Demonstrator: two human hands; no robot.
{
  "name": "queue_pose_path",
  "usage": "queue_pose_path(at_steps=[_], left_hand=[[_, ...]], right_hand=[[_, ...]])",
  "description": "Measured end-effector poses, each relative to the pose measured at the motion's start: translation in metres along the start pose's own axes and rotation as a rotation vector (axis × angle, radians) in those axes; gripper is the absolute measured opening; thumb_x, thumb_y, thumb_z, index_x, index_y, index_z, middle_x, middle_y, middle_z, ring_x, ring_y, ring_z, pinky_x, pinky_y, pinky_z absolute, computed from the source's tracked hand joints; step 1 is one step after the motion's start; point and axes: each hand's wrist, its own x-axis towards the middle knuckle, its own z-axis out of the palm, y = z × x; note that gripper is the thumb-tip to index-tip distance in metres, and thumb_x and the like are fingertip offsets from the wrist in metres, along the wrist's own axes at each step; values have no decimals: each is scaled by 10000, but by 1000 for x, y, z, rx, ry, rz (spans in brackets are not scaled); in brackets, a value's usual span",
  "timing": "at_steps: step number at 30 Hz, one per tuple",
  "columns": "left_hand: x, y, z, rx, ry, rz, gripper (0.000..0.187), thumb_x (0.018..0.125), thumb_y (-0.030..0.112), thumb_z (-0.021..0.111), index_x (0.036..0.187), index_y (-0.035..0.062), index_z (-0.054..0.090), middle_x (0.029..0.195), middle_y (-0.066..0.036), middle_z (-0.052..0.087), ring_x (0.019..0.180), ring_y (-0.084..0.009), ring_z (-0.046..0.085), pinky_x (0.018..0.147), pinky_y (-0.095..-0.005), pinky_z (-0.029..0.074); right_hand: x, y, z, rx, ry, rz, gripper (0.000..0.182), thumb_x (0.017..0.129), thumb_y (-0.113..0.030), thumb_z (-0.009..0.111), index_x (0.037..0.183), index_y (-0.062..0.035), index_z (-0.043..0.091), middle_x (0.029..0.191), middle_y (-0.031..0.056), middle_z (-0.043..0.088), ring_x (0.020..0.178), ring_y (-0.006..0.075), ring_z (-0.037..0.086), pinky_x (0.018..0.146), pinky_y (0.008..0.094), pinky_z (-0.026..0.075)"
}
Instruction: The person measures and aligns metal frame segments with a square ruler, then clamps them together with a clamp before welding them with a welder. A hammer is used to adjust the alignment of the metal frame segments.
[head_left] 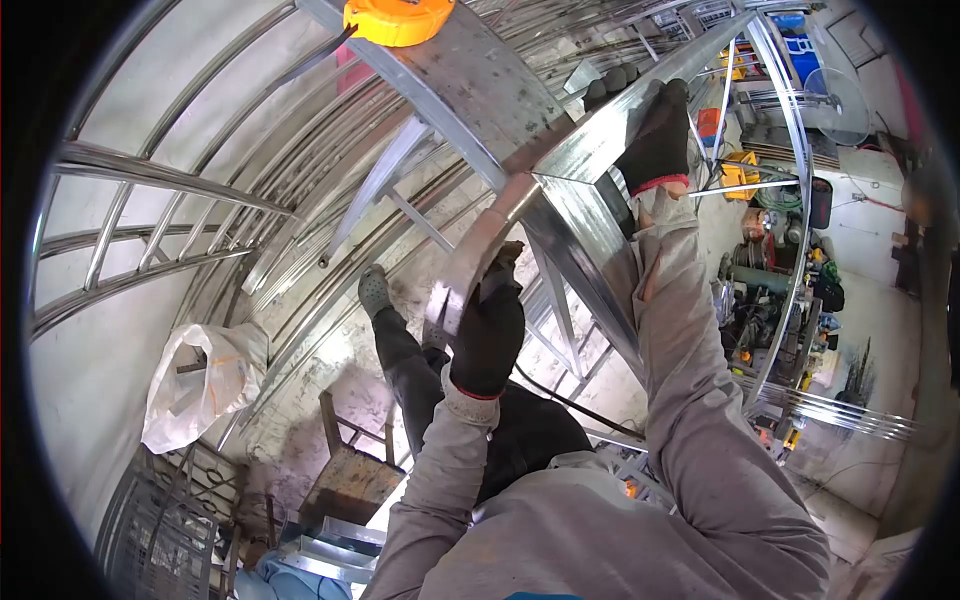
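Note:
A frame of shiny square metal tubes meets in a mitred corner (pixel 537 178) in front of me. My left hand (pixel 488 335), in a black glove with a red cuff edge, is closed around the short metal tube (pixel 478 245) left of that corner. My right hand (pixel 655 145), gloved alike, grips the metal tube (pixel 610 130) running up and right from the corner. Its dark fingertips show past the tube's far side. Under the corner lies a worn metal bench top (pixel 480 75), with an orange tape measure (pixel 400 20) at its upper end.
Long metal tubes (pixel 300 160) lie along the left wall. A white sack (pixel 205 385) and a small worn stool (pixel 350 485) stand at lower left. Tools and yellow bins (pixel 740 172) crowd the right side, behind a long curved-looking metal tube (pixel 800 200). My foot (pixel 375 290) rests below the bench.

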Motion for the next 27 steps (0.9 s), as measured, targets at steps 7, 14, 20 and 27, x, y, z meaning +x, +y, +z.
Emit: queue_pose_path(at_steps=[7, 14, 20, 27], left_hand=[[-12, 3, -30, -497, 149, -132, 162, 999, 108, 487, 1056, 29, 617, 775, -66, 624, 751, -161, 628, 623, -283, 508], [-1, 19, -13, 461, -58, -33, 209, 943, 40, 623, 1134, -17, 687, 985, -167, 729, 899, -284, 727, 763, -365, 573], [-8, -13, -31, -24, 67, 6, 240, 1032, 144, 512, 1156, -5, 653, 882, -127, 695, 800, -208, 663, 695, -294, 533], [2, 6, -14, 490, 4, 0, 250, 948, 48, 471, 1079, -15, 674, 921, -95, 729, 791, -180, 666, 727, -336, 525]], right_hand=[[-1, 1, 3, 118, -11, 26, 501, 992, -442, 551, 1161, 29, 575, 1029, 178, 658, 987, 368, 660, 1027, 544, 538], [1, 1, 5, 15, 53, -25, 620, 1080, -554, 354, 1289, 13, 498, 1129, 165, 621, 993, 357, 660, 971, 622, 547], [0, 1, 9, 34, 55, -6, 648, 1077, -571, 336, 1273, 21, 513, 1110, 171, 622, 993, 365, 654, 988, 629, 537], [-3, 6, 16, -42, 153, -65, 563, 1063, -488, 367, 1283, 11, 506, 1117, 161, 611, 1028, 356, 656, 994, 636, 534]])
